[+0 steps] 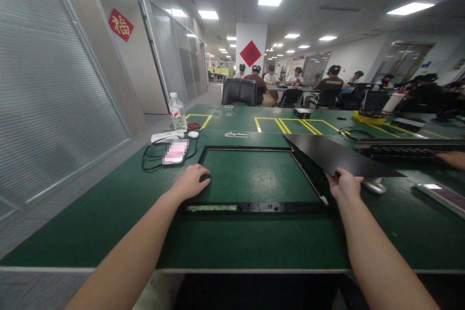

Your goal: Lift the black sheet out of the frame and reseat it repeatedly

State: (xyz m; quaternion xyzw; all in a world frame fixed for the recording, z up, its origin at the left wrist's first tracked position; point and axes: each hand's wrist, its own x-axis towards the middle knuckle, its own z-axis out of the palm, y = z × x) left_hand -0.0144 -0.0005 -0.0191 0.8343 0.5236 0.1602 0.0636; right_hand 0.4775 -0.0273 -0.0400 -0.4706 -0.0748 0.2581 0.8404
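Observation:
A black rectangular frame (283, 207) lies flat on the green table, a strip of green circuit board (212, 208) along its near bar. My left hand (191, 181) is on the frame's left side, thumb toward the inside and fingers curled over the bar. In my right hand (345, 185) is a thin black panel (334, 155), pinched at its near edge between thumb and fingers. The panel tilts above the right side of the frame, its far left corner close to the frame's far right corner. A small white tip (323, 200) shows at the frame's near right corner.
On the left are a water bottle (177, 112), a phone (175, 151), red scissors (193, 126) and a black cable (145, 162). A mouse (375, 185) sits behind my right hand. Another person's hand (452, 159) is at far right, by a long black part (410, 146).

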